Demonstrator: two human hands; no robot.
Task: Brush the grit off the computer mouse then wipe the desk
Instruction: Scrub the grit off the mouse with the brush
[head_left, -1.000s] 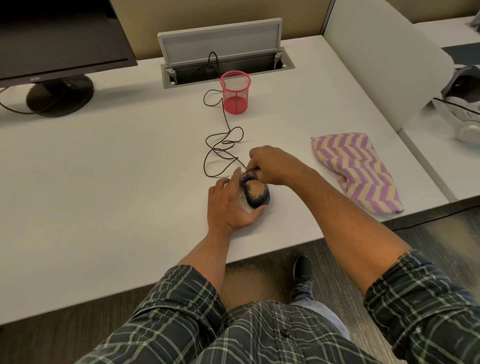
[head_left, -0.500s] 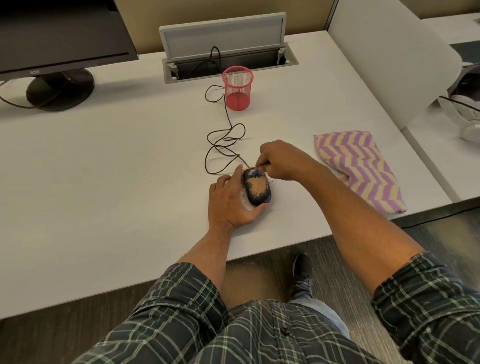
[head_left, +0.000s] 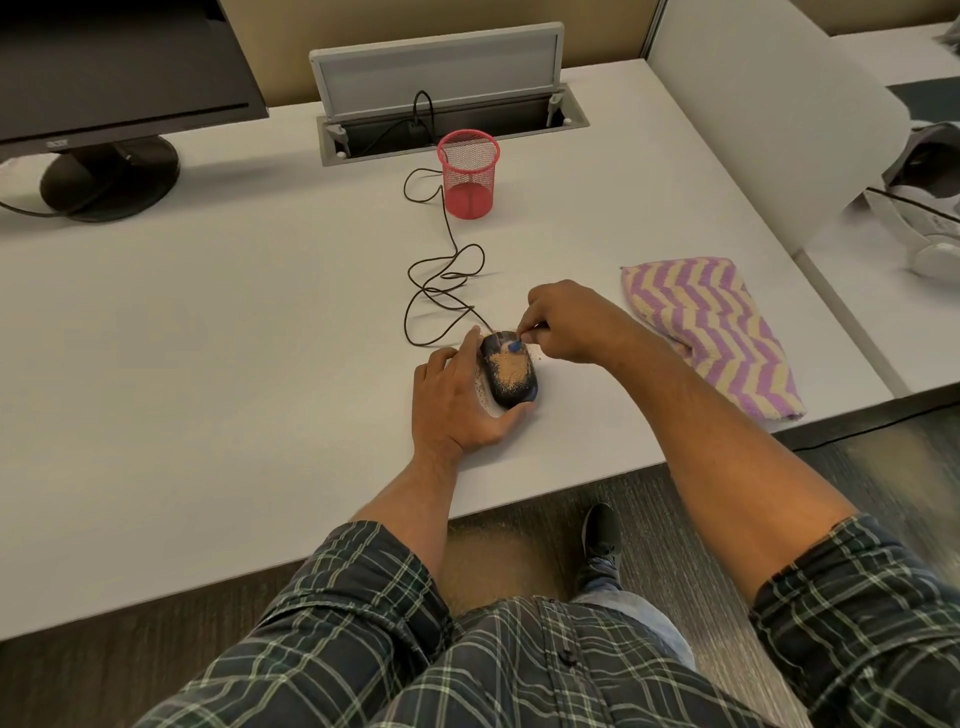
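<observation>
Steadying the gritty mouse near the table's front edge, his left hand cups it while the right hand pinches a small brush.

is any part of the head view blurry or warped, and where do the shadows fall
Head view: wide-angle warp bows the desk edges and the monitor; the sleeve at lower right is motion-smeared, while the mouse, left hand and right hand look sharp; lighting is soft and even, with faint shadows under the hands and beside the red mesh cup; no strong glare.
</observation>
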